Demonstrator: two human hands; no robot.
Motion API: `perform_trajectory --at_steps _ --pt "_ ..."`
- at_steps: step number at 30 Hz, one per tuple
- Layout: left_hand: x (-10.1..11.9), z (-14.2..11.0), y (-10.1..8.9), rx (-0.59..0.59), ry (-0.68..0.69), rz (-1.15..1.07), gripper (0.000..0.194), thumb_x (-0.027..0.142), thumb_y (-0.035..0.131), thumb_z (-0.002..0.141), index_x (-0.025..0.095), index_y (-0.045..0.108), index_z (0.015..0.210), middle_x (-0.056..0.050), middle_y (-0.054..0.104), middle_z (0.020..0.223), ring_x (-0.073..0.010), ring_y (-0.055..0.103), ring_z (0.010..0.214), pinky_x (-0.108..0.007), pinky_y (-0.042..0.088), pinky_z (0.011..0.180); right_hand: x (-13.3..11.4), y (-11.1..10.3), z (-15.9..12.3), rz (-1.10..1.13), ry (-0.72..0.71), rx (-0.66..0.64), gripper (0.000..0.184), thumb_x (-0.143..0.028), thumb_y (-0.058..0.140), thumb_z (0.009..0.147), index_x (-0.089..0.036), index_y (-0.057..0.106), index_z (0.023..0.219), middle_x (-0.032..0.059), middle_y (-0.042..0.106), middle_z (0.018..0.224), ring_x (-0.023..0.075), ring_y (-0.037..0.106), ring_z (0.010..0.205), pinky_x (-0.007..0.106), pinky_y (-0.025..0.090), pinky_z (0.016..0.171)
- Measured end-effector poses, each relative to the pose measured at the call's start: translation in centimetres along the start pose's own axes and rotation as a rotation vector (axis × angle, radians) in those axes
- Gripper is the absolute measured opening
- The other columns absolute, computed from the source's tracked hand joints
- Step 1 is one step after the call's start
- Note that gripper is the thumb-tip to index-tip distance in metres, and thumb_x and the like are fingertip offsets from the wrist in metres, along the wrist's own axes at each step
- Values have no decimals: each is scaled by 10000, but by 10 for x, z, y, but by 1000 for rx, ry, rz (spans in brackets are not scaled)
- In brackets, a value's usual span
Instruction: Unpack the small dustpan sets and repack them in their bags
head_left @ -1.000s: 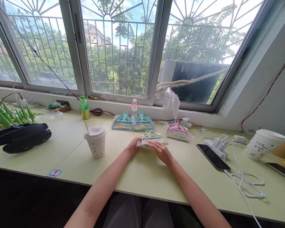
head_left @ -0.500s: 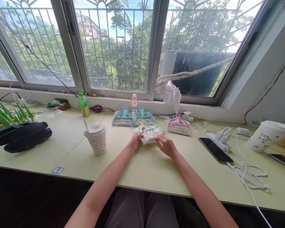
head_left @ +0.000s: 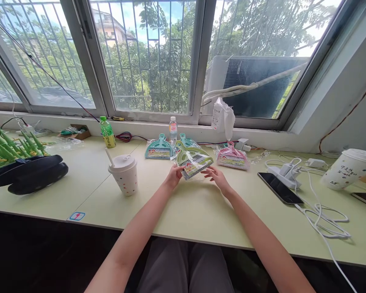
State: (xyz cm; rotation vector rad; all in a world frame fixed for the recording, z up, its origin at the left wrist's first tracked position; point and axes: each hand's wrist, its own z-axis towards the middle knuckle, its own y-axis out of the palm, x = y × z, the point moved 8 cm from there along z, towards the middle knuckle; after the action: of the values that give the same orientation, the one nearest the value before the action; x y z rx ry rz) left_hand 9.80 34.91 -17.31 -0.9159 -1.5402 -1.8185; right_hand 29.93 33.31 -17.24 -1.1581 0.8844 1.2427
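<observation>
A green mini dustpan and brush set (head_left: 194, 161) in clear plastic wrap is held tilted above the table. My left hand (head_left: 173, 176) grips its left lower corner, thumb on top. Close to its right edge is my right hand (head_left: 216, 178), fingers apart; whether a fingertip touches the wrap I cannot tell. Behind it lie two teal dustpan sets, one at the left (head_left: 159, 148) and one partly hidden (head_left: 186, 141). To the right rests a pink dustpan set (head_left: 232, 156), also wrapped.
On the left stand a white cup with a straw (head_left: 123, 175), a green bottle (head_left: 107, 132) and a black case (head_left: 29, 173). A clear bottle (head_left: 173, 129) is by the sill. Rightward are a phone (head_left: 279, 188), a power strip (head_left: 285, 175), white cables and a large cup (head_left: 347, 169).
The green dustpan set has been lifted and tilted so its front shows more. My right hand has moved slightly right, its fingers opening away from the package.
</observation>
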Motion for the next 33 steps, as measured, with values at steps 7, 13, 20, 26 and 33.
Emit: perform_trajectory --at_steps 7,13,20,26,33 --pt "-4 -3 12 -133 -37 182 495 238 734 685 209 568 1150 -35 685 1067 -125 649 729 -258 499 743 23 -11 6 305 117 156 594 -472 821 567 -240 521 1025 23 697 902 167 626 759 254 426 596" --pt "-13 -3 17 -167 -100 290 412 391 710 717 201 649 1077 -50 684 1078 -143 650 758 -290 488 813 33 -35 10 219 142 216 636 -495 810 549 -240 542 1066 -25 647 731 109 497 556 226 256 485" --pt "-14 7 -4 63 -90 236 209 331 682 824 172 708 956 -77 708 912 -148 640 697 -296 520 760 32 -37 11 135 189 187 596 -468 828 508 -194 631 1000 72 725 969 200 657 791 215 285 519" --pt "-9 6 -8 124 -54 188 196 278 648 862 194 712 1027 -66 710 883 -148 645 662 -302 531 739 29 -44 10 162 239 208 646 -422 867 438 -189 658 1004 81 732 960 213 679 769 217 259 502" --pt "-4 6 -12 172 -10 235 175 233 592 890 162 710 997 -103 716 992 -164 666 665 -339 539 754 23 -44 8 107 219 185 655 -478 857 455 -206 677 1023 49 741 889 217 683 776 258 352 626"
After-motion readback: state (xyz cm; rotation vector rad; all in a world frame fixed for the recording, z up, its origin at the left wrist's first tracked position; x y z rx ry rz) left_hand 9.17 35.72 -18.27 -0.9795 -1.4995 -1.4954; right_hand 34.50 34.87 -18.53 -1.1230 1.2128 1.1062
